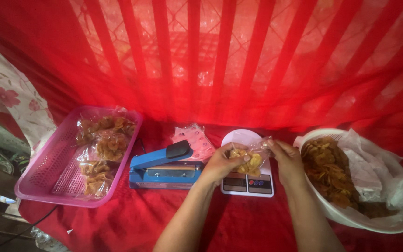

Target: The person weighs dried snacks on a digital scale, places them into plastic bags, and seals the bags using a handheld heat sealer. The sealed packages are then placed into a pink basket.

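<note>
Left hand: the left hand [221, 163] is pinching one side of a clear bag of chips [249, 157], fingers closed on it.
Right hand: the right hand [288, 161] is gripping the bag's other side.
Bag: it is hovering just above the white kitchen scale [247, 183].
Left of scale: a blue heat sealer [163, 167] is sitting beside a pink basket [47, 177] of filled bags.
Right: a white bowl [378, 221] is holding loose chips.

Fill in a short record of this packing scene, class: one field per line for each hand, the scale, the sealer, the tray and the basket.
Left hand: grips clear bag of chips above the scale
Right hand: pinches the bag's other side
Scale: white, on red cloth, beneath the bag
Sealer: blue, handle down, left of scale
Tray: pink, holds filled chip packets
Basket: white, paper-lined, loose chips inside
</note>
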